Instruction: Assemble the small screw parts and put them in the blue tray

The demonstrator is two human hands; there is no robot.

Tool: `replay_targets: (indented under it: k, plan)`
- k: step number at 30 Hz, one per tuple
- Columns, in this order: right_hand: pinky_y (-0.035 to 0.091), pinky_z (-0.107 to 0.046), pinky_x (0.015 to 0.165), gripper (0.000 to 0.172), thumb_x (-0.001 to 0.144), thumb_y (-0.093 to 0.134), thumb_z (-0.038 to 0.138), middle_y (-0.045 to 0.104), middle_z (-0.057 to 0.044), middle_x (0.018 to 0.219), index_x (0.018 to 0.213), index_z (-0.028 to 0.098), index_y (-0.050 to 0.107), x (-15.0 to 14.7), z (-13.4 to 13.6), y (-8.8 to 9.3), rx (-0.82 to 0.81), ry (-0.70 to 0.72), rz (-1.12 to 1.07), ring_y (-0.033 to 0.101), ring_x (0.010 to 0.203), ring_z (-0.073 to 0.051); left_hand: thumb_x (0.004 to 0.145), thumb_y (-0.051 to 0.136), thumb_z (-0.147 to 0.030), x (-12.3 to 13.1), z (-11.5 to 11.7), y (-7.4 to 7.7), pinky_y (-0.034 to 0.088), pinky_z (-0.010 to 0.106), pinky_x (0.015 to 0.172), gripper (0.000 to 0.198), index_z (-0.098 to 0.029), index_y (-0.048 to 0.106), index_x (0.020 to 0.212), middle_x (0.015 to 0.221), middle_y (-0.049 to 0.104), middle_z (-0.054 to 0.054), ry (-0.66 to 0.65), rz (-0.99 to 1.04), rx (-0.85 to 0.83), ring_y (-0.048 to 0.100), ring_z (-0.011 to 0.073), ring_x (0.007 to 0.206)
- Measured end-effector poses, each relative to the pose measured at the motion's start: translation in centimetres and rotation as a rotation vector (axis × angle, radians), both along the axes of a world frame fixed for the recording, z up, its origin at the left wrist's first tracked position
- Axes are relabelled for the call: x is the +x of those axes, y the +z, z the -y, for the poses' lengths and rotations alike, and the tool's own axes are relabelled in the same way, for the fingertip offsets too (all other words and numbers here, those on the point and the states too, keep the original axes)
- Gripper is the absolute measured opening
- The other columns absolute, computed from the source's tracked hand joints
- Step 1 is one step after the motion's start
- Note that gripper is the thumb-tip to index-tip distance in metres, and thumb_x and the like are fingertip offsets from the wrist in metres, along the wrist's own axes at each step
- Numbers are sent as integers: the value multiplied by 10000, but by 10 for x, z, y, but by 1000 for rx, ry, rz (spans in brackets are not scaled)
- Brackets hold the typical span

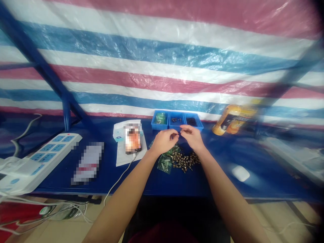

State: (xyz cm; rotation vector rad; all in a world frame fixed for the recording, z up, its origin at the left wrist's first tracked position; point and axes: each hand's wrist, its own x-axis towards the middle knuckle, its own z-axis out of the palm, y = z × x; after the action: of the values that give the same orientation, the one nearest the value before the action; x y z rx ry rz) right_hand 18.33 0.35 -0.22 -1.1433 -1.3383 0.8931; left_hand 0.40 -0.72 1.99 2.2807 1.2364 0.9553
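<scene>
Over the blue table, my left hand [165, 141] and my right hand [192, 136] are close together, with a narrow gap between their fingertips. The fingers of both are curled into a pinch; whatever they hold is too small to make out. Just below them lies a loose pile of small brass-coloured metal fittings [184, 162]. Beside that pile, partly under my left hand, are green-tinted plastic bags [165, 163] with small silvery pieces inside. Behind my hands stand three joined blue bins: the left bin [159, 127] has a green bag, the middle a few small parts, the right dark small pieces.
A power strip [54, 148] and a blurred-out flat item [89, 162] are on the left. A charging phone [133, 140] leans on a small box [118, 132]. Yellow-orange packages [231, 119] and a white rounded case [241, 173] are on the right. Striped sheeting [162, 74] hangs behind.
</scene>
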Motion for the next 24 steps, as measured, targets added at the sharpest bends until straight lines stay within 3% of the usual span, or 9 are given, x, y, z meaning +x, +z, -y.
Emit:
replay_targets:
  k: [6,15,24]
  plan:
    - [536,-327,803,465,700,740,340,703,-24,921,1140,197,698,-13,4,0,-83,21,-283,644,835,-168,924,566,-413,2,2,4,447,246,687,248,-217,712,879,831,722,5,-122,46,-18,624,147,717]
    - [539,-331,803,360,729,724,355,704,-36,967,1059,210,713,-22,10,4,-58,64,-297,641,891,-185,945,531,-386,3,-2,0,374,238,615,311,-184,718,802,685,658,-18,-127,132,-64,550,120,618]
    - [531,-336,813,298,700,753,364,688,-17,878,948,212,690,-26,11,5,-68,72,-338,638,850,-180,934,549,-383,5,-5,-6,360,227,602,314,-165,719,784,661,649,-24,-62,202,-90,544,112,613]
